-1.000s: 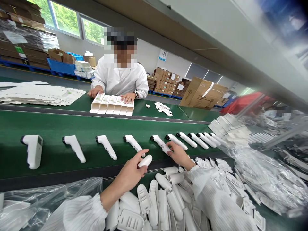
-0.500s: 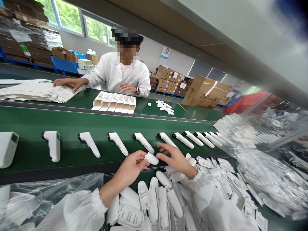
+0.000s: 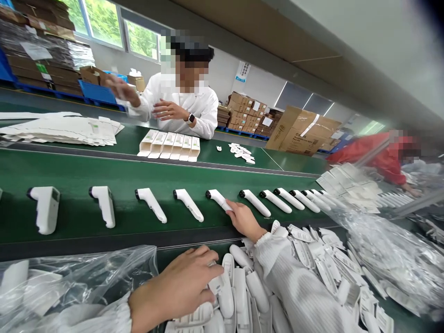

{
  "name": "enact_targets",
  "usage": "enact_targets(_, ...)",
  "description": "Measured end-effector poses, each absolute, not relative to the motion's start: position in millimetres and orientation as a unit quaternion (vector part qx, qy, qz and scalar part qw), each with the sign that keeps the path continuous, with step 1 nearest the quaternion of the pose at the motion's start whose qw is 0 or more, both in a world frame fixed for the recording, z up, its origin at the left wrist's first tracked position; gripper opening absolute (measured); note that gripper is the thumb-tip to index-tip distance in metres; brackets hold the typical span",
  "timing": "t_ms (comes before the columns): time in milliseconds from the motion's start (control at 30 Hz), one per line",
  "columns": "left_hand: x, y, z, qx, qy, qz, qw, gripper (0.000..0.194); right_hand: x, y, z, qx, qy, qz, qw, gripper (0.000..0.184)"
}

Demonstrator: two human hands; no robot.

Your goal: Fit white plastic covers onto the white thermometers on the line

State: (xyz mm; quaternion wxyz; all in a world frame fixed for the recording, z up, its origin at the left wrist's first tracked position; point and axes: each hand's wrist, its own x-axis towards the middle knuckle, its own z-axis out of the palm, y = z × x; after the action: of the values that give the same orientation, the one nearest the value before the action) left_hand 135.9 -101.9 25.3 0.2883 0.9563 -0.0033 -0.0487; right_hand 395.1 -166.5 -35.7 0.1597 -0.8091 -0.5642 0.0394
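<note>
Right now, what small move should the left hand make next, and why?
Probably close the left hand on one loose piece from the pile of white shells: its fingers reach over them, while the right hand is at the handle of a white device.

Daylight glowed bright through the windows [image 3: 104, 23], and the scene was evenly lit, with a soft sheen on the green belt [image 3: 79, 173] and sharp glints on the clear plastic [image 3: 391, 259]. The white devices [image 3: 151, 203] looked fairly crisp, but a co-worker's raised hand [image 3: 123, 90] was motion-blurred, blocky pixelation masked heads, and the right edge was smeared and stretched, its top corner dark.
</note>
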Motion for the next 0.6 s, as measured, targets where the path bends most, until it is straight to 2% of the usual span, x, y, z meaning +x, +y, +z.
enact_targets(100,142,-99,21,0.949,0.024,-0.027,0.312,0.017,400,-162,-35,-0.820,-0.556,0.023,0.134,0.042)
enact_targets(167,145,-95,17,0.934,0.064,0.008,0.352,0.033,399,-163,-28,-0.823,-0.554,0.018,0.129,0.041)
enact_targets(267,149,-83,13,0.886,0.161,0.101,0.424,0.040,382,-169,-12,-0.811,-0.539,0.012,0.225,0.042)
enact_targets(300,150,-79,12,0.856,0.198,0.131,0.459,0.037,370,-171,-6,-0.795,-0.533,0.050,0.286,0.043)
enact_targets(367,153,-72,11,0.769,0.256,0.168,0.562,0.035,344,-175,4,-0.726,-0.517,0.206,0.405,0.046)
enact_targets(433,154,-69,11,0.685,0.281,0.191,0.644,0.036,321,-174,10,-0.635,-0.480,0.376,0.474,0.046)
enact_targets(500,151,-68,11,0.683,0.298,0.224,0.628,0.039,312,-168,11,-0.593,-0.438,0.448,0.506,0.041)
enact_targets(600,134,-73,15,0.810,0.273,0.193,0.482,0.051,327,-156,3,-0.642,-0.431,0.394,0.496,0.030)
